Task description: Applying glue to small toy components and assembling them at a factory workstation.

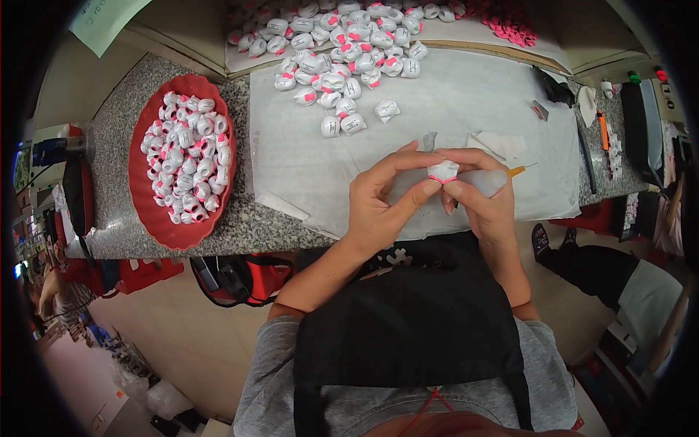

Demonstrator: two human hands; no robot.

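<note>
My left hand [377, 195] and my right hand [494, 210] meet above the pale work sheet [306, 164]. Between their fingertips and thumbs they pinch a small white, rounded plastic piece [443, 170] with a pink edge on the side toward me. Tucked in my right hand is also a translucent squeeze bottle [486, 180], its orange nozzle and thin needle [518, 171] pointing right. Beyond my hands lies a heap of similar white pieces [349, 54] with pink bows, and one stray piece [387, 110] sits nearest me.
A red scalloped bowl [151, 222] full of white and pink pieces stands on the granite counter [109, 146] at left. Pink parts [510, 29] are piled at the far right. An orange-handled tool [603, 131] lies on the right side. Another person's legs [582, 266] show at right.
</note>
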